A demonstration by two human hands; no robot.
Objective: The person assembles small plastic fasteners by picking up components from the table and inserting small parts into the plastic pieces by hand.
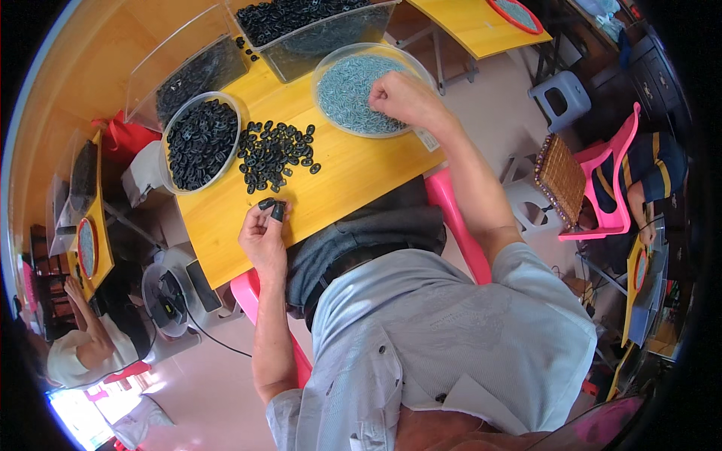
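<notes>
My left hand [263, 239] is at the table's near edge, with black covers on the thumb and a fingertip. Those tips are pinched together; whatever is between them is too small and dark to make out. Just beyond lies a loose pile of small black oval parts [272, 154] with holes. My right hand [402, 98] reaches over a round clear tub [350, 134] full of small silvery screw-like pieces [342, 89]. Its fingers are curled together at the surface of the pieces, and what they grip is hidden.
A round tub of black parts [201, 144] stands at the left on the yellow table [331, 197]. Clear bins [331, 46] of black parts sit at the back. Two people work at the sides, one near a pink chair [620, 180]. A stool [560, 101] stands right.
</notes>
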